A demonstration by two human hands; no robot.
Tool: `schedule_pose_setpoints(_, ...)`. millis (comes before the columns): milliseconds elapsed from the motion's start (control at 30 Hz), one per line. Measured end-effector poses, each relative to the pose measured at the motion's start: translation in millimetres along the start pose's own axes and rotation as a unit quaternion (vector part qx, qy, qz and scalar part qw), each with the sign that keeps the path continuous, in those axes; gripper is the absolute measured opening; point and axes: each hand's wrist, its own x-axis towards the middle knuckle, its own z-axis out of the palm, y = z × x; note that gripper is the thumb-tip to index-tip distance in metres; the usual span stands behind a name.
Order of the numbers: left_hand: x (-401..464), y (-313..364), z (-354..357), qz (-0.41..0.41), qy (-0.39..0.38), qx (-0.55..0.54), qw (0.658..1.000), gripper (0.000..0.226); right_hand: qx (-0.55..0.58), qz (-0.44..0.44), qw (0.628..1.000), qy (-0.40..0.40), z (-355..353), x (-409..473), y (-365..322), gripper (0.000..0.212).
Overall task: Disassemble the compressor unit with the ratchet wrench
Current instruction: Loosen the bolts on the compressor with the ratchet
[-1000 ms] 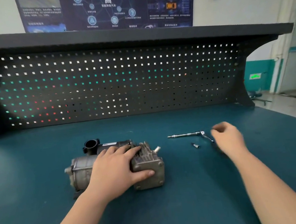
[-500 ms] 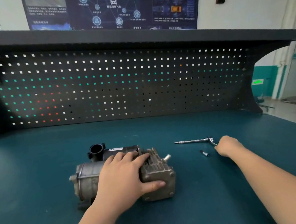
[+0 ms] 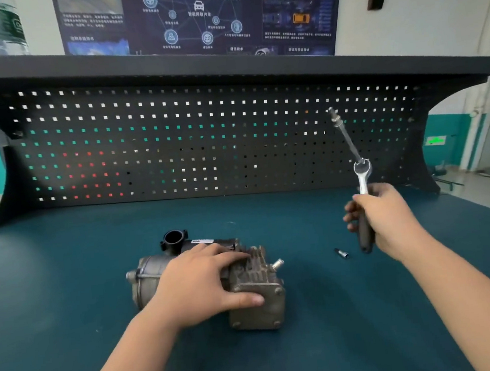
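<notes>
Compressor (image 3: 258, 300) is laid lengthwise left-to-right on the green surface (image 3: 68, 292), pressed under the flat-fingered left hand (image 3: 199, 282). Wrench (image 3: 357, 180) is gripped upright, well clear, by the right hand (image 3: 387, 219), tip pointing up-left.

Teal bench top (image 3: 68, 292); black pegboard (image 3: 203, 135) dotted with square holes; grey compressor (image 3: 258, 303); silver, black-handled ratchet wrench (image 3: 362, 180).

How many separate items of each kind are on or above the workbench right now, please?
Compressor unit, under the left hand: 1
Ratchet wrench with extension, held up by the right hand: 1
Loose socket bit on the mat: 1
Total: 3
</notes>
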Motion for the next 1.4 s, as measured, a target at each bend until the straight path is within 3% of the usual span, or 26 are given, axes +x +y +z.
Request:
schedule_pose_setpoints(100,-4.2,-11.1,-10.6,-0.056,0.009,-0.179,0.982,0.078,0.162,0.078,0.978,-0.107,15.0,-37.7,-10.6,0.018)
schedule_pose_setpoints(167,-6.0,-11.8,-11.2,-0.095,0.035,-0.24,0.965,0.061,0.165,0.104,0.97,-0.143,22.8,-54.1,-3.2,0.024)
schedule_pose_setpoints(333,-7.6,0.1,-4.5,-0.103,0.092,-0.151,0.979,0.039,0.047,0.092,0.988,-0.115,31.0,-66.2,23.1,0.026)
schedule_pose_setpoints(500,-5.2,17.4,0.3,-0.061,0.143,-0.234,0.96,0.046,-0.049,0.036,0.997,-0.056,23.7,-63.2,28.7,0.023)
schedule_pose_setpoints(633,-7.9,33.2,6.7,-0.049,0.134,-0.24,0.96,0.035,-0.06,0.021,0.996,-0.063,23.7,-66.1,28.6,0.023)
schedule_pose_setpoints(867,-6.8,39.3,1.0,-0.146,0.147,-0.376,0.903,0.023,-0.032,-0.035,0.988,-0.144,19.9,-73.5,22.5,0.016)
schedule_pose_setpoints(967,-8.3,41.0,1.3,-0.15,0.149,-0.367,0.906,0.018,-0.012,-0.048,0.984,-0.172,17.4,-74.4,20.7,0.018)
schedule_pose_setpoints(1067,-9.0,42.4,2.0,-0.141,0.146,-0.38,0.902,0.007,-0.03,-0.059,0.986,-0.152,16.6,-74.4,19.7,0.033)
schedule_pose_setpoints(1267,-10.2,41.5,0.6,-0.096,0.159,-0.362,0.914,0.016,-0.11,-0.126,0.98,-0.107,14.6,-71.8,21.8,0.041)
schedule_pose_setpoints(1333,-9.9,40.9,-0.5,-0.078,0.164,-0.347,0.92,0.019,-0.122,-0.114,0.979,-0.118,13.7,-70.2,22.1,0.042)
schedule_pose_setpoints(1400,-10.1,39.8,-1.3,-0.078,0.166,-0.349,0.919,0.019,-0.056,-0.031,0.985,-0.161,11.2,-70.0,18.4,0.042)
